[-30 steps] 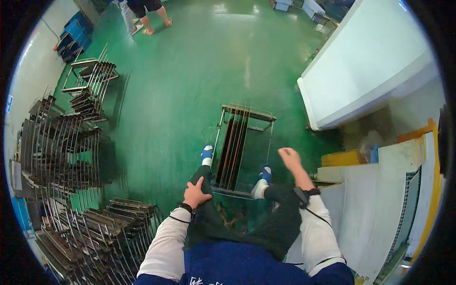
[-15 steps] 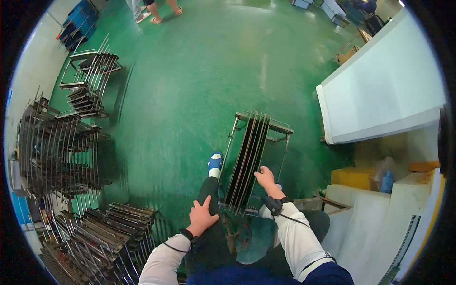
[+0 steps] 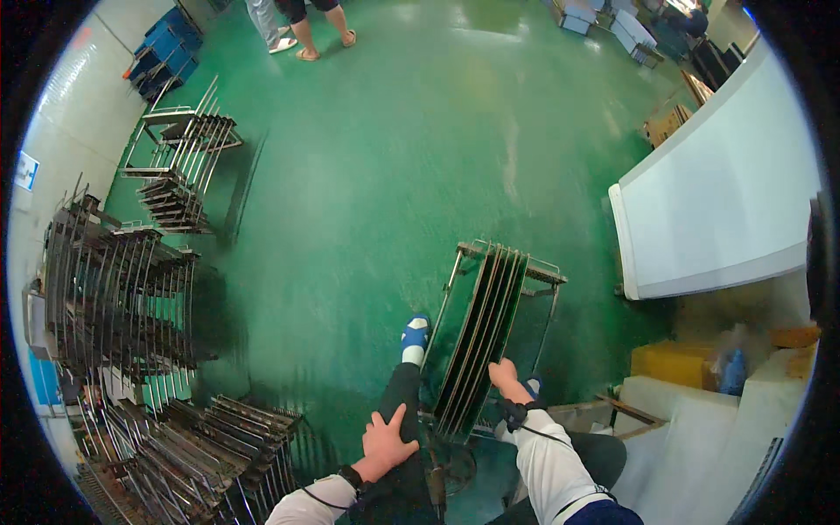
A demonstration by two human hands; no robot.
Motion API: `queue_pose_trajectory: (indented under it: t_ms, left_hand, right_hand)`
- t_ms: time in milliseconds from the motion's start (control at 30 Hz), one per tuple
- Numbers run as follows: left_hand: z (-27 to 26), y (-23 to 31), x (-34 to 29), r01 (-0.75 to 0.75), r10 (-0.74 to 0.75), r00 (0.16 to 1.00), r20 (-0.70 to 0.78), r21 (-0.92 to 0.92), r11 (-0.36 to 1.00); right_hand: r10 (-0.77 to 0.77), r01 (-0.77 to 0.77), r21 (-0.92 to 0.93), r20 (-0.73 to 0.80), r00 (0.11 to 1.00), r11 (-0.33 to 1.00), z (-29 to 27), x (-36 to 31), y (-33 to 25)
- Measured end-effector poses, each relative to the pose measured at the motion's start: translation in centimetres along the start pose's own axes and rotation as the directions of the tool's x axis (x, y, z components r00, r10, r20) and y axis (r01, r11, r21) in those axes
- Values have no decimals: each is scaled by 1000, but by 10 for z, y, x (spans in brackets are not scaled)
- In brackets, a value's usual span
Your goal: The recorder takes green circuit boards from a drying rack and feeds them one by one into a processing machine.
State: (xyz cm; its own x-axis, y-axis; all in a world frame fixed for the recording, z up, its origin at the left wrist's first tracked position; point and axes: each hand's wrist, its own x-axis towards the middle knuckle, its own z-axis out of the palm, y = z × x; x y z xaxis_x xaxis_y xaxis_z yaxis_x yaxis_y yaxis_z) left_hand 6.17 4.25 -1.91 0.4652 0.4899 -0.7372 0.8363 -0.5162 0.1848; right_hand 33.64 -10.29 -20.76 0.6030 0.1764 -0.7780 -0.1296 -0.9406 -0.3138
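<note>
A metal rack [image 3: 549, 273] stands on the floor in front of me, holding several thin dark panels [image 3: 477, 350] upright, side by side. My right hand [image 3: 505, 376] is at the right-hand panel, its fingers closed at that panel's upper edge; the fingertips are partly hidden. On my left leg, left of the rack, lies my left hand [image 3: 387, 442], fingers spread and holding nothing. My blue-and-white shoe [image 3: 416, 332] is beside the rack's left side.
Several similar metal racks [image 3: 131, 289] crowd the left side along the wall, with blue crates [image 3: 166, 52] beyond. A large white cabinet-like body [image 3: 717, 201] stands at right, near a yellow box [image 3: 674, 363]. Two people's legs [image 3: 302, 31] show at the far end.
The view has shifted, so the rack and floor sit lower and further right in the picture. Both hands keep nearly the same places, the right at the panel edge, the left on my leg.
</note>
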Motion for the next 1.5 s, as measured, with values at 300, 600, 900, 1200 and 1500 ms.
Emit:
queue_pose_trajectory:
  t_ms: [300, 600, 900, 1200, 1500]
  left_hand:
    - [5, -2, -9, -17, 17, 1000, -25, -6, 1000]
    - [17, -2, -15, -43, 42, 997, -58, -13, 999]
    - [39, -11, -20, -77, 72, 978, -198, -20, 997]
    - [53, -35, -31, -74, 74, 986, -151, 8, 997]
    - [58, -42, -30, -305, 305, 952, -3, 22, 952]
  right_hand:
    - [-117, 102, -123, -125, 985, 987, -12, -29, -2]
    - [-243, 231, -74, -257, 936, 970, -77, -95, -3]
    - [-334, 484, 416, -383, 861, 770, -183, -186, 61]
    - [-282, 588, 697, -516, 809, 410, -254, -335, 125]
    - [150, 742, 632, -775, 614, 225, -300, -469, 216]
